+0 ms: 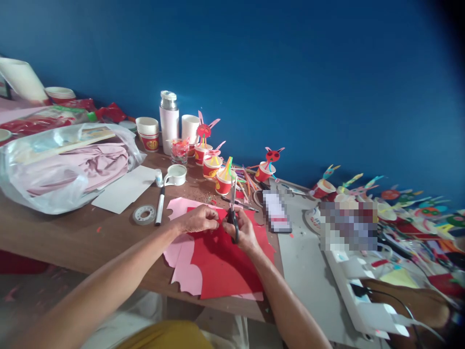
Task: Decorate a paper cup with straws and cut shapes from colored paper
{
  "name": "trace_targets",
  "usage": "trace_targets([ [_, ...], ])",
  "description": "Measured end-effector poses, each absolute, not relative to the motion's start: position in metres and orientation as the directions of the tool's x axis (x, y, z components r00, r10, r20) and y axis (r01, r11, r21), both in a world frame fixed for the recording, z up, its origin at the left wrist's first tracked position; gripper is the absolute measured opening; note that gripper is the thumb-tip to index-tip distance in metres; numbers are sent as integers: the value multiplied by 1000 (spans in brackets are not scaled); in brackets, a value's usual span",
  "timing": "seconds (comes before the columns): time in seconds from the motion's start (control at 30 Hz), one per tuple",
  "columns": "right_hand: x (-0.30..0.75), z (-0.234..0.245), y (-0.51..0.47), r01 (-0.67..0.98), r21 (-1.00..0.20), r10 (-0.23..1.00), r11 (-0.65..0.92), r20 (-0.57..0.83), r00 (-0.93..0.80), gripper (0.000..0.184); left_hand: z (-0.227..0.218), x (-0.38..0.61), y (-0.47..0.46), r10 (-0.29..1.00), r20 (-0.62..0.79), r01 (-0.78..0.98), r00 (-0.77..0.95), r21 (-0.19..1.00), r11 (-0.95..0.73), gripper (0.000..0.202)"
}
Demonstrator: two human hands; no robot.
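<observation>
My right hand [242,231] is closed round the black handles of a pair of scissors [233,208], whose blades point up and away from me. My left hand [199,219] is pinched shut on a small piece of red paper [218,218] right beside the scissors. Both hands hover over a large red paper sheet [225,266], which lies on pink paper [185,271] cut with wavy edges, on the wooden table [90,237].
A tape roll [144,214], black marker [160,206] and white cup [176,174] lie left of the hands. Decorated paper cups [212,165], a white flask [169,121] and a plastic bag [61,165] stand behind. Craft clutter [399,208] fills the right side.
</observation>
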State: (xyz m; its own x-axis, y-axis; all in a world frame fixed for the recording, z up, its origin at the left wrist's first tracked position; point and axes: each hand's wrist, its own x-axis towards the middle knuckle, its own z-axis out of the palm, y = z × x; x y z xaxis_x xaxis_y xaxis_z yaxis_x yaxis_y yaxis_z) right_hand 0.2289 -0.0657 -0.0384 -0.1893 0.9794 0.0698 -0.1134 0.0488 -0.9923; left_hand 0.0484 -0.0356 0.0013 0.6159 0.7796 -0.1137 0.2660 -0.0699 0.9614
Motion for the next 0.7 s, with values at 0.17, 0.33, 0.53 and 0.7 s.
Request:
trace_targets([
  [0.17, 227, -40, -66, -89, -995, 981, 52, 68, -181, 40, -1, 50, -37, 770, -123, 259, 626, 964, -57, 12],
  [0.33, 226, -41, -65, -92, -992, 990, 87, 97, -104, 37, -2, 55, -39, 831, -124, 188, 542, 982, 24, 12],
  [0.53, 224, -46, -62, -107, -987, 992, 124, 125, -5, 37, -7, 66, -39, 877, -218, 61, 428, 975, 213, 16],
  [0.7, 222, -42, -64, -103, -986, 991, 128, 130, -12, 36, -17, 70, -37, 905, -214, -46, 368, 968, 248, 11],
])
